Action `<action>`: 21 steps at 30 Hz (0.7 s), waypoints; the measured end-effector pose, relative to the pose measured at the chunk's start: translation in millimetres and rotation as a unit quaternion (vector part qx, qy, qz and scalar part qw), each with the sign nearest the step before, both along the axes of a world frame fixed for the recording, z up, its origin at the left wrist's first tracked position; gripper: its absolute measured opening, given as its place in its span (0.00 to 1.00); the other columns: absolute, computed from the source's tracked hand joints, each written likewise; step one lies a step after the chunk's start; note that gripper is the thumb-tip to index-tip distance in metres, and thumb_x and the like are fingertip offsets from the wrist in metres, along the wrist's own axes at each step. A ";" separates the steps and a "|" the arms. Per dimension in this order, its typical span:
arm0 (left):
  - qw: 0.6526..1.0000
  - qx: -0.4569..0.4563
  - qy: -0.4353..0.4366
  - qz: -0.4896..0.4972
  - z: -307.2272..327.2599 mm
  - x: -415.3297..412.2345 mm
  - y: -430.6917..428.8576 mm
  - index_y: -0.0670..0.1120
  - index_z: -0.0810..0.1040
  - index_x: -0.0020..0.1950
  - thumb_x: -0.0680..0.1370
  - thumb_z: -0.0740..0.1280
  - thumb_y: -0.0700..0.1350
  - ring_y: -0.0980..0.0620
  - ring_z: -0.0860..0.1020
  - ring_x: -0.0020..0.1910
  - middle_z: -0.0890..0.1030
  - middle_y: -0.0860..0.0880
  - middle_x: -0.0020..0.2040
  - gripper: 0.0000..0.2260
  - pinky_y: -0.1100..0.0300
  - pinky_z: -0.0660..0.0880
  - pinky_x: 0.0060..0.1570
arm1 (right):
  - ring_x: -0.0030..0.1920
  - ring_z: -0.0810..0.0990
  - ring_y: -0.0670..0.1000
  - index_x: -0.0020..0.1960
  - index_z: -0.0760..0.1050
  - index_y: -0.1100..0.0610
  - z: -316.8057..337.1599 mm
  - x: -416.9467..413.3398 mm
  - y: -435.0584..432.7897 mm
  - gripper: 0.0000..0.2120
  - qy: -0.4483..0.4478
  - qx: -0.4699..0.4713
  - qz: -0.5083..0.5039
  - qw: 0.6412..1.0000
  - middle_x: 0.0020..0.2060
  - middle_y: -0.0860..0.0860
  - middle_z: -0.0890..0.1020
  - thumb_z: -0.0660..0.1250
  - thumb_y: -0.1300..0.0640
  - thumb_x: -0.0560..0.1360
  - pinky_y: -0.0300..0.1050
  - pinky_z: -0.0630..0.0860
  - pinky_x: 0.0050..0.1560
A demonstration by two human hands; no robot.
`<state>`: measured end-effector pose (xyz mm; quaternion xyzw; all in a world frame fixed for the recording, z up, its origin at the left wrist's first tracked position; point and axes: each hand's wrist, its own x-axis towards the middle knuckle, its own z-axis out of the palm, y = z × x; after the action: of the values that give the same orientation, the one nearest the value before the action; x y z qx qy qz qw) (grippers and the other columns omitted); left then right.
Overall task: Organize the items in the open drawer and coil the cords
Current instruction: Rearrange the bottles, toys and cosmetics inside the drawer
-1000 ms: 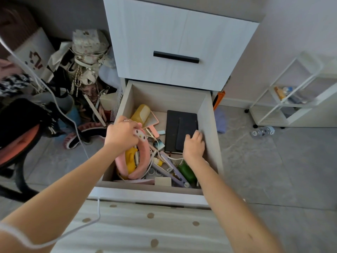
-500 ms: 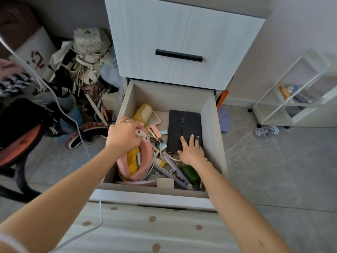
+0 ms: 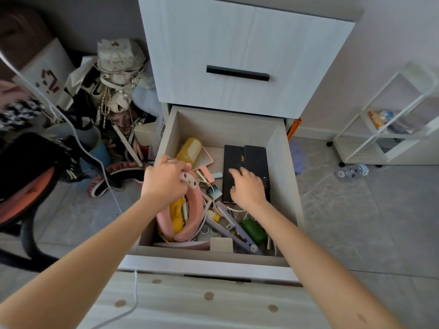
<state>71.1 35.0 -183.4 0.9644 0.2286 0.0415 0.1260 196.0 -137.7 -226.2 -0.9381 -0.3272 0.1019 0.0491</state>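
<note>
— Pink plush first: the left hand point(image 3: 166, 184) is clamped round the top of the pink plush headband point(image 3: 166, 224), right by its little character face, over the left half of the drawer point(image 3: 283, 172).
— And the other one?
— The right hand point(image 3: 247, 187) holds nothing, with its fingers spread loose over the black case point(image 3: 249, 155) at the back right. Touching or just hovering, I can't tell.
— So where's the trouble?
— The white cords point(image 3: 204, 217). They run along the headband's right arc and in around the purple hair straightener point(image 3: 234, 225). Pull that headband straight up and I reckon a loop snags and drags the small bits with it. There's a yellow soft toy point(image 3: 177, 213) sitting inside the band too, and it could ride up and tumble out.
— And the case?
— It lies flat, close against the right wall by the look of it. There's little finger room on that side, so the near edge looks the safer grab. A shove leftward sends it into the pink hand mirror point(image 3: 206, 160) just beside it.
— Room to work?
— Tight. The front half is packed wall to wall. The only bare drawer floor is a strip at the back, between the yellow bottle point(image 3: 188, 148) and the case. Overhead, the closed upper drawer front point(image 3: 237, 43) hangs above the rear, so knuckles rising back there could knock it. The open way out is up and toward the person, over the front rim.
— Any cords coiled?
— None that I can see. They lie loose in the clutter.
</note>
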 end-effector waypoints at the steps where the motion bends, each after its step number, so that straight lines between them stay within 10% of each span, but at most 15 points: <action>1: 1.000 0.002 -0.004 -0.001 -0.8 -0.4 0.5 0.54 0.77 0.59 0.69 0.64 0.43 0.53 0.67 0.63 0.79 0.55 0.54 0.18 0.53 0.71 0.47 | 0.63 0.72 0.57 0.71 0.64 0.55 2.6 -1.9 9.2 0.23 0.003 0.026 0.040 0.999 0.66 0.57 0.71 0.61 0.58 0.77 0.53 0.71 0.60; 14: 1.000 -0.007 -0.021 -0.010 -8.4 2.6 6.3 0.55 0.77 0.58 0.68 0.64 0.43 0.53 0.67 0.62 0.79 0.56 0.53 0.19 0.54 0.73 0.46 | 0.48 0.78 0.56 0.58 0.69 0.58 -32.8 10.5 85.9 0.13 0.206 0.062 -0.149 0.965 0.49 0.54 0.78 0.60 0.50 0.79 0.46 0.70 0.38; 21: 1.000 -0.002 -0.004 -0.005 -9.7 4.3 6.1 0.54 0.77 0.56 0.68 0.63 0.44 0.54 0.67 0.62 0.79 0.57 0.53 0.17 0.53 0.73 0.46 | 0.40 0.75 0.51 0.55 0.74 0.63 -18.1 18.8 84.2 0.12 0.386 0.160 -0.260 0.870 0.43 0.55 0.77 0.66 0.57 0.76 0.41 0.71 0.37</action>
<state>75.3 41.1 -193.1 0.9651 0.2234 0.0446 0.1289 214.8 -53.4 -244.3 -0.8545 -0.0381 0.3858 0.3458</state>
